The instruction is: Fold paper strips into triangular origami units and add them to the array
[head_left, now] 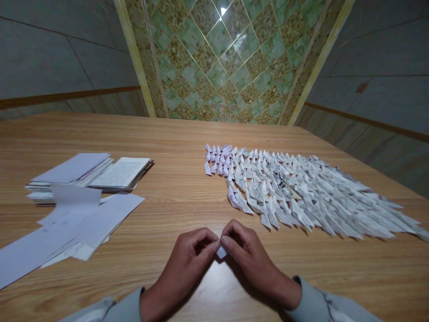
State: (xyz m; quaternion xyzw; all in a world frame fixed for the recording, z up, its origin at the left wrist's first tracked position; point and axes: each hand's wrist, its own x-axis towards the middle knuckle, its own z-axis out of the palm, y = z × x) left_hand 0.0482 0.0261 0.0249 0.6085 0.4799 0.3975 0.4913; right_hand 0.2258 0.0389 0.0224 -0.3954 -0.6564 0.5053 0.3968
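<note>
Between my two hands is a small folded piece of white paper (221,252), mostly covered by the fingers. My left hand (192,252) pinches its left side with thumb and forefinger. From the right, my right hand (246,250) pinches it the same way, and the fingertips of both hands meet above it. Beyond my right hand, many folded paper boats (288,192) stand in tight rows, mostly of printed paper. A group of plain pale ones (217,158) sits at their far left end.
On the left of the wooden table (174,179) lie loose white sheets (110,212), with one folded sheet standing up. Behind them are a stack of paper (73,167) and a pile of printed pages (122,172). A tiled wall (217,58) rises past the table's far edge.
</note>
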